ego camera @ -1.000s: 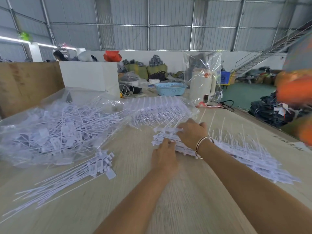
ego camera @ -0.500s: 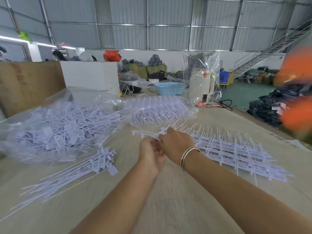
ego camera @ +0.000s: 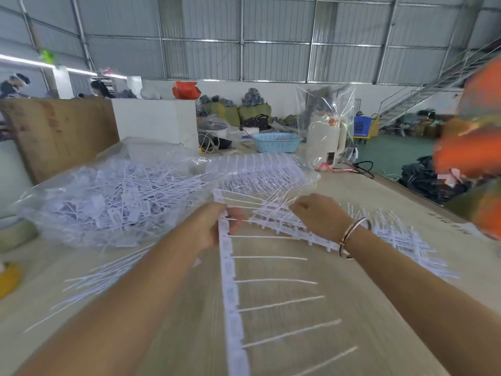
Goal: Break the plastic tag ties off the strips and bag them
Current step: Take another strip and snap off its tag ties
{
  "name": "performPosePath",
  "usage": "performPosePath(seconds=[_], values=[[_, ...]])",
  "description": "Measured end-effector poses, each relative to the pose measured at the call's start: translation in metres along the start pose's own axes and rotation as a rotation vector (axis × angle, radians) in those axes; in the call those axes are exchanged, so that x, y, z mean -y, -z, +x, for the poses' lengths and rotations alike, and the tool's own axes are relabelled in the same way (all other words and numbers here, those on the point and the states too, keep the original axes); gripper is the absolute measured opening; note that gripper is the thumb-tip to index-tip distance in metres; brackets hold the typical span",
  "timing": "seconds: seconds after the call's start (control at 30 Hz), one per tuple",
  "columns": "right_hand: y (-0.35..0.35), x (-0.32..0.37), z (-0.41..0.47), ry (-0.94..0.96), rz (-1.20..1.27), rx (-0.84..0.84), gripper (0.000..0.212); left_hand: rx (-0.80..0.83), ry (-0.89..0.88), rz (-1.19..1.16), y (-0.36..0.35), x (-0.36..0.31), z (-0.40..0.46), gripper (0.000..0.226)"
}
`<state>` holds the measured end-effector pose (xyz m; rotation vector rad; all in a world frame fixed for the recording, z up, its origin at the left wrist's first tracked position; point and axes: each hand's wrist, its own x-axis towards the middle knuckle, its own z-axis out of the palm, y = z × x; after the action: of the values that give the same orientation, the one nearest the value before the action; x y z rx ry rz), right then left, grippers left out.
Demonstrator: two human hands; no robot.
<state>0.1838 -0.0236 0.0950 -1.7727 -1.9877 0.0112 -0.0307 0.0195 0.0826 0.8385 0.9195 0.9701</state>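
left hand (ego camera: 208, 232) grip pinches tag-tie strip (ego camera: 230, 289) | right hand (ego camera: 320, 215) grips stacked strips (ego camera: 287, 226) | advice: steady strip, snap ties near spine

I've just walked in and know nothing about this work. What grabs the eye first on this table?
A long white strip of tag ties runs down the middle toward the camera, its ties sticking out to the right; the left hand grips it near the top. The right hand rests on a stack of more strips. To the left sits a clear bag of loose ties.
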Motion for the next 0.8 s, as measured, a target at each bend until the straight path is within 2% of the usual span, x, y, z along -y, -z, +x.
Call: performPosePath(seconds=[0.1,0.17,0.27,0.37,0.43,0.53,0.57,0.63,0.67,0.73,0.8], values=[[-0.022,-0.027,-0.004,-0.08,-0.144,0.249,0.03,-0.032,0.029,0.206,0.008,-0.015,-0.002,0.031],[-0.038,-0.038,-0.009,-0.023,-0.244,0.373,0.033,-0.023,0.068,0.386,0.013,-0.017,-0.002,0.036],[-0.054,-0.047,-0.014,0.033,-0.332,0.316,0.034,0.016,0.125,0.639,0.018,-0.013,-0.001,0.041],[-0.057,-0.056,-0.009,0.045,-0.376,0.33,0.04,0.12,0.167,0.746,0.024,-0.007,0.001,0.04],[-0.054,-0.062,-0.005,0.021,-0.149,0.227,0.038,0.235,0.214,0.802,0.025,-0.003,0.001,0.044],[-0.046,-0.063,-0.002,-0.164,0.408,-0.24,0.038,0.384,0.231,0.918,0.025,0.011,0.003,0.052],[-0.042,-0.063,-0.001,-0.228,0.579,-0.334,0.042,0.409,0.198,0.918,0.025,0.018,0.001,0.054],[-0.036,-0.062,0.003,-0.296,0.912,-0.431,0.056,0.502,0.134,0.87,0.025,0.037,0.006,0.058],[-0.032,-0.063,0.004,-0.322,1.047,-0.46,0.056,0.521,0.102,0.872,0.025,0.046,0.007,0.065],[-0.024,-0.063,0.006,-0.319,1.071,-0.47,0.054,0.466,0.175,1.044,0.022,0.05,0.006,0.068],[-0.024,-0.052,0.007,-0.222,0.849,-0.396,0.047,0.385,0.192,1.175,0.018,0.045,0.009,0.059]])
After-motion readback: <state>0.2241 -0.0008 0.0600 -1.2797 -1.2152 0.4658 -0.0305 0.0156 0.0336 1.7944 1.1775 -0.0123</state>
